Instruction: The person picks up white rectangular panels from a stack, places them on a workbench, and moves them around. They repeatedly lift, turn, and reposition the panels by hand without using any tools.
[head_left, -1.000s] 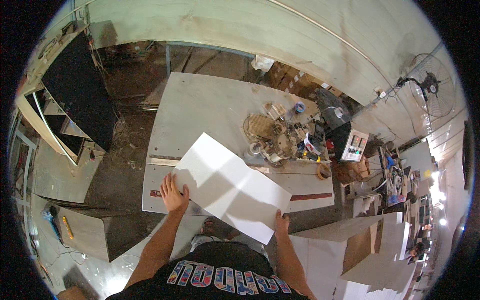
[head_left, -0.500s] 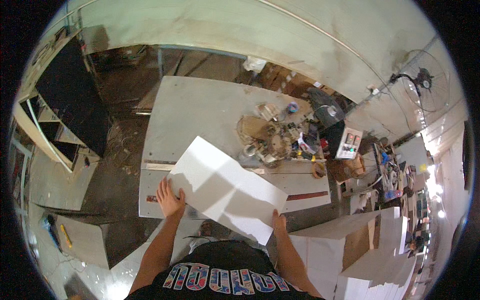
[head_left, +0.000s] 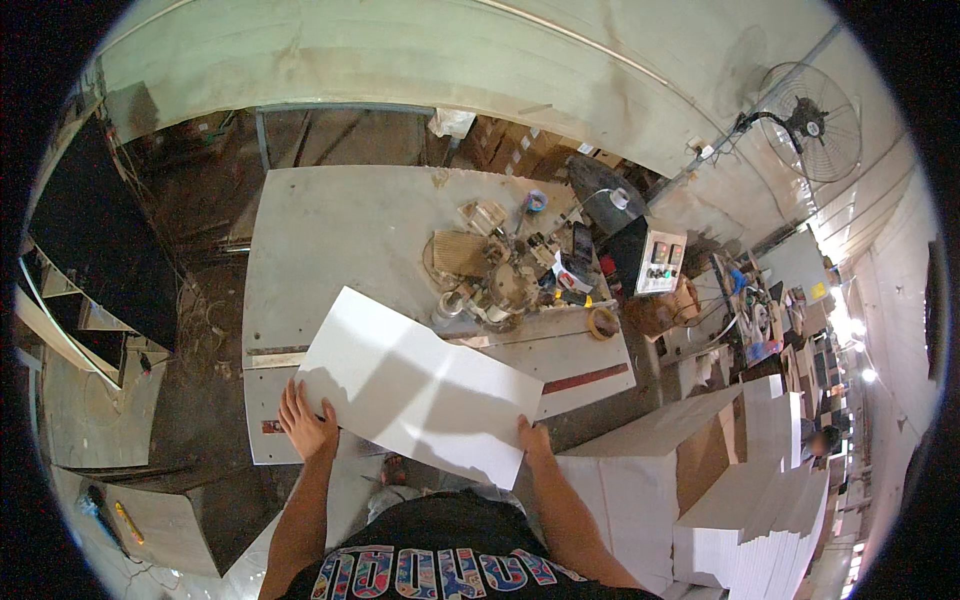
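A white rectangular panel (head_left: 420, 385) lies slantwise over the front of the grey worktable (head_left: 330, 220), its near right corner reaching past the table's front edge. At the panel's left end, my left hand (head_left: 310, 425) rests against the edge with its fingers stretched and apart. My right hand (head_left: 533, 437) grips the right end, thumb on the upper side and the other fingers mostly hidden. Shadows fall across the panel. Beyond its far edge stands a dusty machine assembly (head_left: 510, 285) on the tabletop.
A control box (head_left: 662, 262) with lit displays stands right of the machine, near a tape roll (head_left: 603, 322). White panels (head_left: 750, 550) are stacked at lower right. A black panel (head_left: 100, 235) stands at left; a wall fan (head_left: 810, 120) hangs at upper right.
The view has turned, so the whole scene sits further left and is slightly rotated. Against the table, the panel and both hands have hardly moved.
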